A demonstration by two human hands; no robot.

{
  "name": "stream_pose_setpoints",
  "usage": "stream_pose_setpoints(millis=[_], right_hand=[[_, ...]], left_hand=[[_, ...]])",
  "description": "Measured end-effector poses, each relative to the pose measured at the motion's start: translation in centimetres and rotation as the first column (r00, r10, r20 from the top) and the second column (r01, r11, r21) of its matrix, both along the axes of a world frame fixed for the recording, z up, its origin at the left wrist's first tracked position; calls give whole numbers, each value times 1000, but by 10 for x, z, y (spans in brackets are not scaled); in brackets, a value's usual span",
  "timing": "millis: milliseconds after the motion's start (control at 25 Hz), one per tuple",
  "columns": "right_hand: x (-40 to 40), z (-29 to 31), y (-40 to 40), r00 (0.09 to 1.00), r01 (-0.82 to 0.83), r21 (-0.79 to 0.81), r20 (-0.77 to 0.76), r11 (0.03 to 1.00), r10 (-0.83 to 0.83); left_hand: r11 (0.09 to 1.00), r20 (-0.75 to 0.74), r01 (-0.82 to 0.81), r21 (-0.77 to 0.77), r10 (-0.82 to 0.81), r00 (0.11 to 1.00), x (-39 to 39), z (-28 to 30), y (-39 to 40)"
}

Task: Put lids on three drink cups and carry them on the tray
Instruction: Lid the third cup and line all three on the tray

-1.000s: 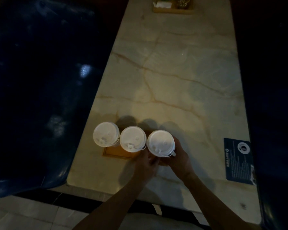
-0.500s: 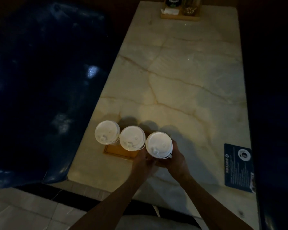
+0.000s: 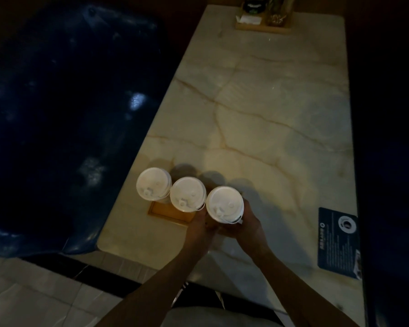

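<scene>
Three drink cups with white lids stand in a row at the near left of the marble table. The left cup (image 3: pixel 154 184) and the middle cup (image 3: pixel 187 194) sit on a small wooden tray (image 3: pixel 165 211). Both my hands wrap the lower part of the right cup (image 3: pixel 224 204). My left hand (image 3: pixel 198 228) is at its near-left side and my right hand (image 3: pixel 249 226) curls round its right side. My hands and the cup hide the tray's right end, so I cannot tell whether this cup rests on the tray.
A dark blue padded seat (image 3: pixel 64 128) runs along the table's left side. A dark printed card (image 3: pixel 338 241) lies near the right edge. A wooden condiment holder (image 3: pixel 262 22) stands at the far end. Pale floor tiles (image 3: pixel 33 291) show below the near edge.
The view has shifted slightly. My hands stay closed round the right cup, and the three cups keep their row.
</scene>
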State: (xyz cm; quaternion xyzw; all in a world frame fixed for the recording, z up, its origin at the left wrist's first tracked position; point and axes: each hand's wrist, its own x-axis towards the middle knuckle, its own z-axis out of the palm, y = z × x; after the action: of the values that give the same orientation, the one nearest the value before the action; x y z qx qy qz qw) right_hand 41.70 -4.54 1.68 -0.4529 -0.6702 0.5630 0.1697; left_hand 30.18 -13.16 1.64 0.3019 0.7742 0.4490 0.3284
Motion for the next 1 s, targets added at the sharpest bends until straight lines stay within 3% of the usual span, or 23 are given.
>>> stream_pose_setpoints(millis=[320, 400, 520, 600, 720, 800, 1000], right_hand=[[1, -2, -3, 999, 14, -52, -37, 999, -16], [8, 1, -2, 1000, -26, -4, -17, 1000, 26], [20, 8, 3, 964, -145, 84, 236, 986, 122], [30, 2, 5, 863, -268, 113, 469, 957, 186], [48, -2, 7, 677, -446, 65, 677, 893, 289], [56, -1, 8, 583, -526, 10, 732, 850, 353], [59, -1, 5, 534, -518, -49, 762, 854, 368]], left_hand=[[999, 27, 33, -17, -33, 999, -5, -10, -13], [999, 26, 43, -17, -42, 999, -6, -11, -17], [990, -76, 76, -120, -85, 993, -10, -10, -26], [967, -52, 130, -218, -144, 988, -16, -9, -34], [863, 21, 272, -426, -291, 956, -33, -4, -47], [773, -17, 377, -510, -447, 894, -52, -3, -57], [577, -2, 422, -699, -591, 806, -118, -4, -85]])
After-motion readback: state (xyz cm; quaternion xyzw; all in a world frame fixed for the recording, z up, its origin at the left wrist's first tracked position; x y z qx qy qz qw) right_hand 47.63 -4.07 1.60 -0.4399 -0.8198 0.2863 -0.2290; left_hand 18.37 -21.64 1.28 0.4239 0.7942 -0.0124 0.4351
